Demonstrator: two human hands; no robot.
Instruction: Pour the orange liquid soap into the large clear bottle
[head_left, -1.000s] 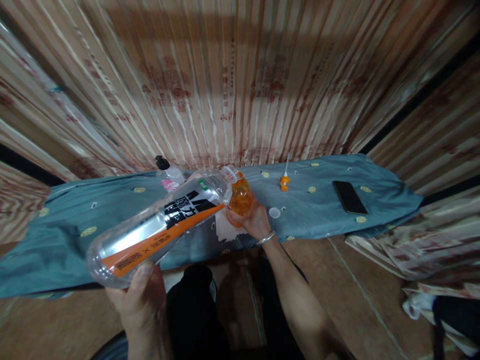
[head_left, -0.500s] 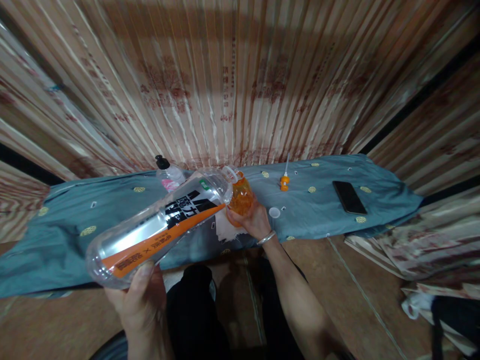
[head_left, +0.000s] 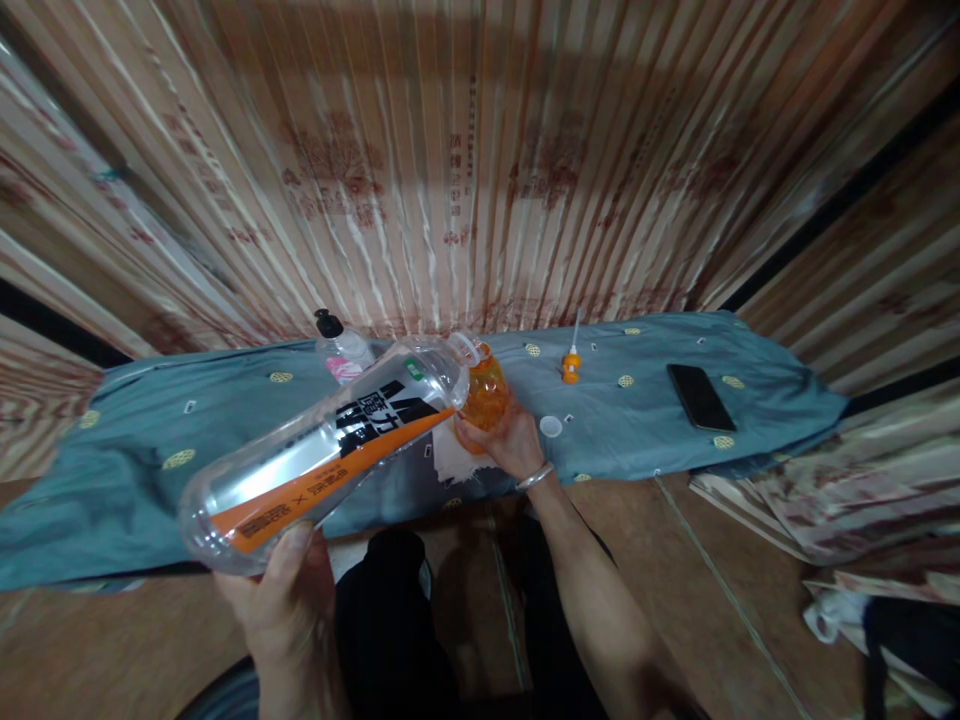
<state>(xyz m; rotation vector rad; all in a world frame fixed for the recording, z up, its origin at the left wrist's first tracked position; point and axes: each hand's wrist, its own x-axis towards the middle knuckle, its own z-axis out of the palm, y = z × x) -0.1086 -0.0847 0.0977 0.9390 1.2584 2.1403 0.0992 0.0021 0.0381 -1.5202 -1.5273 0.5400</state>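
Note:
My left hand is closed around the base end of a large clear plastic bottle with a silver, black and orange label. The bottle is tilted, its open neck at the mouth of a small orange see-through bottle. That orange bottle is in the closed fingers of my right hand, which wears a bracelet at the wrist. A whitish cloth or tissue lies beneath it. I cannot make out whether liquid is running between the two bottles.
An orange pump top and a small white cap lie right of my right hand. Farther right is a black phone. A clear bottle with a black pump stands behind the large bottle. A blue-green patterned cloth covers the surface before a curtain.
The large bottle has shifted very slightly right in the view, along with the things around it. Both hands keep the same hold.

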